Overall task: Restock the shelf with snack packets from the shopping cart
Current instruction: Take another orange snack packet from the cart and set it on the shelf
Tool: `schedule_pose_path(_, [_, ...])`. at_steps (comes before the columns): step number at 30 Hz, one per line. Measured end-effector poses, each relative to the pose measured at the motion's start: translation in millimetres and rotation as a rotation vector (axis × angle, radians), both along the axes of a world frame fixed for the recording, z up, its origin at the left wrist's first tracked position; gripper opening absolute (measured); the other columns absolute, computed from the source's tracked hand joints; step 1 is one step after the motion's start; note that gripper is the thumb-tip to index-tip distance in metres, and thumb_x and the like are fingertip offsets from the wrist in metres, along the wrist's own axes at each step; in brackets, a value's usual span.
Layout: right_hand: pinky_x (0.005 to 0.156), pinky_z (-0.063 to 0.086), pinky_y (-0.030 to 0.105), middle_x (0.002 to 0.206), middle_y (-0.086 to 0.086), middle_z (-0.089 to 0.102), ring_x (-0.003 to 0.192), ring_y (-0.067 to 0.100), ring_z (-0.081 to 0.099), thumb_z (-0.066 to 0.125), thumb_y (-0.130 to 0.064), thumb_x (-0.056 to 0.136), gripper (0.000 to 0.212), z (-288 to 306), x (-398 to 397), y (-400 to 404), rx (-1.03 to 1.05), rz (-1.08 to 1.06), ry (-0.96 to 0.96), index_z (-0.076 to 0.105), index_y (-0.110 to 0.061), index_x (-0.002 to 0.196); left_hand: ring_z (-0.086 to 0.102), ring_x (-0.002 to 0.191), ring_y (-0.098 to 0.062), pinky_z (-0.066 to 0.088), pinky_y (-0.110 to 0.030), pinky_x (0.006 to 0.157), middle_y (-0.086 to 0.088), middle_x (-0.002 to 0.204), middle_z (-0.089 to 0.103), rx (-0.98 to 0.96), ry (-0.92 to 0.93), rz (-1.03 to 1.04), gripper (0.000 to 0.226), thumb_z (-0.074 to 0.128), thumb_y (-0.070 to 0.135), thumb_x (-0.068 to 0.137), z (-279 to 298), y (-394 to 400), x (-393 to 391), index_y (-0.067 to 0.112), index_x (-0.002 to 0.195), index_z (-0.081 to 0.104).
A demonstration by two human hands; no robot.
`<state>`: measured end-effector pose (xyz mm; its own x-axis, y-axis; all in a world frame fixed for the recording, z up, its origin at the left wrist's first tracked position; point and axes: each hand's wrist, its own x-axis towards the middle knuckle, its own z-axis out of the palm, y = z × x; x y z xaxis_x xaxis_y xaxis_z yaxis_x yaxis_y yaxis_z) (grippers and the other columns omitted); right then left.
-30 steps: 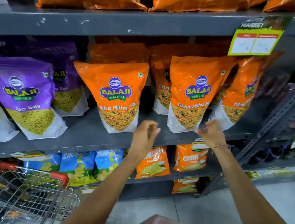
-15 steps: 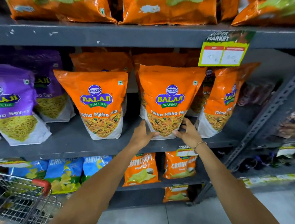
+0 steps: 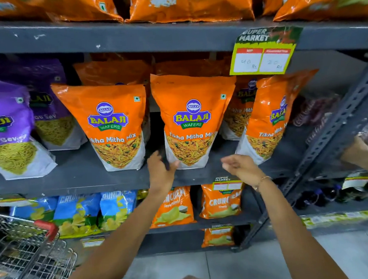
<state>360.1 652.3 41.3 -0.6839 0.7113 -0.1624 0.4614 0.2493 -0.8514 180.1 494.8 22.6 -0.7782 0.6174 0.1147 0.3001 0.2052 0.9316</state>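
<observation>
An orange Tikha Mitha Mix packet stands upright on the grey middle shelf. My left hand touches its lower left corner, fingers curled against the white base. My right hand hovers just off its lower right corner, fingers apart, holding nothing. Another orange packet stands to its left and a tilted one leans to its right. The wire shopping cart with a red handle is at the lower left.
Purple sev packets fill the shelf's left part. A price tag hangs from the upper shelf edge. Blue and orange chip bags line the lower shelf. A slanted metal brace and another person's hand are at the right.
My right hand has let go of the packet's lower right corner and drawn back a little. My left hand stays at the lower left corner. The packet stands more upright.
</observation>
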Motion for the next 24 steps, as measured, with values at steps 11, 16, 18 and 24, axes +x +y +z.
schedule_pose_path(11, [0.106,0.034,0.04,0.149,0.014,0.032,0.134,0.032,0.035,0.046,-0.009,0.093,0.064,26.2,48.1,83.2,0.13,-0.277,-0.135,0.009,-0.011,0.146,0.036,0.127,-0.027,0.039,-0.039,0.102,-0.015,0.137,0.033,-0.189,0.182,-0.423,0.09,0.071,0.044,0.074,18.1,95.3,96.6,0.003,0.138,0.022])
schedule_pose_path(16, [0.112,0.03,0.052,0.154,0.001,0.024,0.139,0.023,0.028,0.054,-0.021,0.09,0.073,-9.2,65.2,108.4,-0.196,-0.12,0.156,0.008,-0.029,0.145,0.047,0.116,-0.027,0.048,-0.046,0.092,-0.011,0.122,0.045,-0.293,0.139,-0.325,0.109,0.065,0.078,0.049,7.3,141.5,109.8,0.007,0.126,0.036])
schedule_pose_path(18, [0.108,0.036,0.05,0.151,0.001,0.029,0.134,0.023,0.035,0.056,-0.019,0.089,0.075,-11.3,67.0,108.5,-0.212,-0.142,0.197,0.008,-0.026,0.145,0.047,0.113,-0.028,0.046,-0.039,0.088,-0.015,0.121,0.043,-0.264,0.115,-0.288,0.092,0.073,0.06,0.062,9.6,146.2,115.0,0.002,0.123,0.035])
schedule_pose_path(24, [0.086,0.041,0.033,0.115,0.004,0.051,0.105,0.02,0.048,0.064,-0.012,0.083,0.055,-8.3,53.7,104.5,-0.023,-0.107,0.142,0.036,-0.009,0.13,0.049,0.092,-0.024,0.037,-0.032,0.072,-0.006,0.095,0.046,-0.275,-0.001,-0.257,0.059,0.071,0.036,0.077,12.4,147.4,90.2,0.005,0.113,0.038])
